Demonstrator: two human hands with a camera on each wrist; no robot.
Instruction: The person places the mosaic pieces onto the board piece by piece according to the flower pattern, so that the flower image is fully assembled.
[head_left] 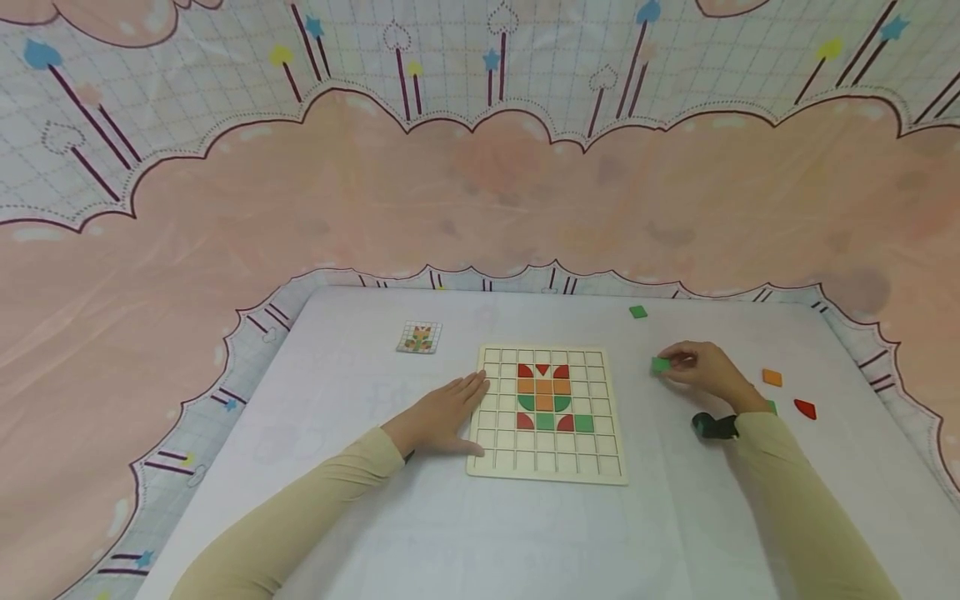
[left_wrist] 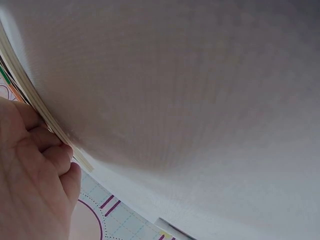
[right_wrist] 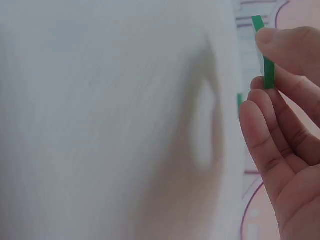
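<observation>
A pale wooden grid board (head_left: 551,467) lies on the white table, with red, orange and green tiles set in its middle in a flower-like pattern. My left hand (head_left: 442,417) rests along the board's left edge, fingers stretched and thumb spread; the left wrist view has its fingertips (left_wrist: 62,152) right at the board's side. Right of the board, my right hand (head_left: 697,371) pinches a small green tile (head_left: 660,365) between thumb and fingers. Seen edge-on in the right wrist view, that green tile (right_wrist: 269,70) is thin and flat.
Back left of the board lies a small pattern card (head_left: 420,337) with a coloured figure on a grid. A green tile (head_left: 637,312) sits near the table's far side. Beyond the right wrist are an orange tile (head_left: 772,377), a red tile (head_left: 806,409) and a partly covered green tile (head_left: 772,407).
</observation>
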